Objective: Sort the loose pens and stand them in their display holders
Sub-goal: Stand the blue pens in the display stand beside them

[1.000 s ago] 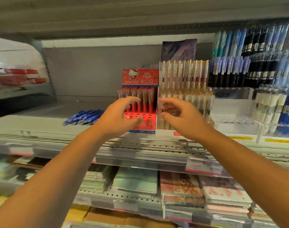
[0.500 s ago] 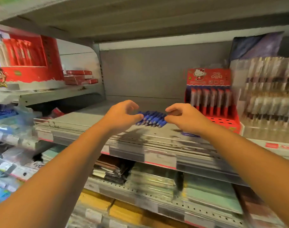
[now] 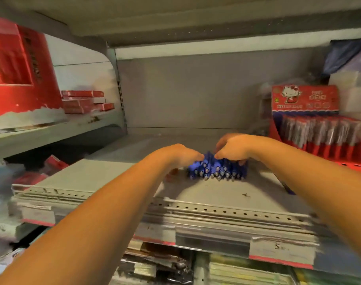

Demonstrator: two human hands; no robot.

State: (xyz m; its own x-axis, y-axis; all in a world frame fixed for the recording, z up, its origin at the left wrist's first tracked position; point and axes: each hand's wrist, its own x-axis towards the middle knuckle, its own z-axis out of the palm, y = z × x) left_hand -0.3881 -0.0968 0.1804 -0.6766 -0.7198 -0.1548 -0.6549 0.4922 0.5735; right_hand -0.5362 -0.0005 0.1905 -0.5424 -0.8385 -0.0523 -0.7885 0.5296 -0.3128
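1. Half a second earlier, both hands hovered just short of the pile. By this moment the left hand (image 3: 181,157) and the right hand (image 3: 235,149) had come down onto the blue pens (image 3: 216,171). The pens lay heaped on the grey shelf (image 3: 114,177), to the left of the red display holder (image 3: 311,120) and apart from it.
2. The right hand's thumb sat on the near side of the heap and its fingers curled over the far side, cupping the pens. The left thumb tip met the heap's left edge. Whether the left hand's bent fingers held any pen could not be told.
3. Gathering had probably begun, and the heap had not yet been lifted.
4. The pens' far ends were hidden under the hands. Blur smeared the holder, and the frame cut off its right edge. A dark blue object (image 3: 288,190) beside the right forearm, possibly a stray pen, was half covered.
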